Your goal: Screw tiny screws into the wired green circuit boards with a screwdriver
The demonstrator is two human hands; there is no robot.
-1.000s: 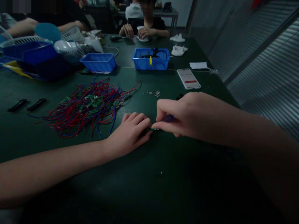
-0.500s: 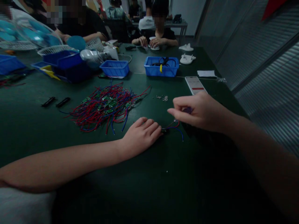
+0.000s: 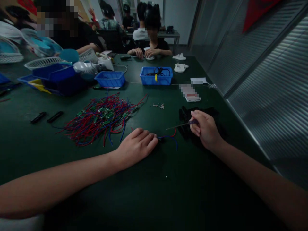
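My left hand (image 3: 137,146) is closed on a small dark part (image 3: 160,138) on the table, mostly hidden by the fingers; a red and a blue wire (image 3: 176,143) stick out from it to the right. In my right hand (image 3: 204,128) is a screwdriver (image 3: 178,126), its shaft pointing left, the tip in the air above the wires. Left of my left hand lies a tangled pile of green boards with red and blue wires (image 3: 101,117). Small screws (image 3: 161,106) lie scattered behind my hands. Two black parts (image 3: 55,116) sit left of the pile.
Black parts (image 3: 185,117) lie beside and behind my right hand. Further back are a phone (image 3: 192,98), a blue bin with black cables (image 3: 156,80), another blue bin (image 3: 110,80), white plastic pieces (image 3: 180,67) and fan parts (image 3: 43,62). People sit across the table.
My right hand has turned, and the screwdriver's shaft now shows plainly, pointing left. My left hand keeps its hold. The view has shifted, uncovering black parts by my right hand.
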